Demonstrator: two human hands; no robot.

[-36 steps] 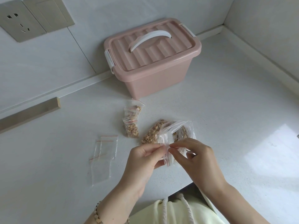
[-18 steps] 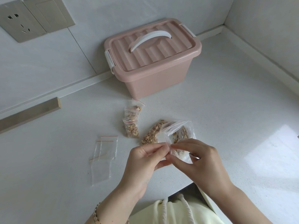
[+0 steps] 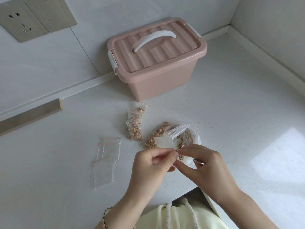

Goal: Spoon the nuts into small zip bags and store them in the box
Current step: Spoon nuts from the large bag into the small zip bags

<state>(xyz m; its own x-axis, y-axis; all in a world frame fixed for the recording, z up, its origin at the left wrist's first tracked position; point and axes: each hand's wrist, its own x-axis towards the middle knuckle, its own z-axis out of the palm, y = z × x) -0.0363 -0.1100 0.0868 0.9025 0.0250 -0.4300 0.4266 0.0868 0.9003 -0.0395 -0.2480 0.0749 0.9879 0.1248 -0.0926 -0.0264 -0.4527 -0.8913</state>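
1. Since the earlier frames, both hands had shifted slightly lower and right, and the small bag pinched between them had turned so a pale flat face showed above the thumbs; everything else on the counter (image 3: 231, 113) lay as before.
2. Far left, a wall socket (image 3: 19, 25) and a wooden strip (image 3: 29, 116) sat against the wall.
3. Empty zip bags (image 3: 107, 156), red-lined at the top, lay overlapping on the counter, left of the hands and apart from them.
4. Two filled bags (image 3: 135, 124) of nuts lay touching one another, between the empties and the big bag.
5. Left hand (image 3: 150, 169) was closed, thumb and forefinger pinching the small bag (image 3: 163, 142) at its edge.
6. Right hand (image 3: 204, 167) pinched the same bag from the other side, fingertips meeting the left hand's; a metal object (image 3: 198, 162), possibly a spoon handle, showed under its fingers.
7. Just behind the hands, the large clear bag (image 3: 183, 131) of nuts (image 3: 158, 133) lay open on the counter.
8. Behind all this, the pink box (image 3: 158, 76) stood near the wall, lid (image 3: 155, 48) on, white handle (image 3: 153, 38) lying flat.
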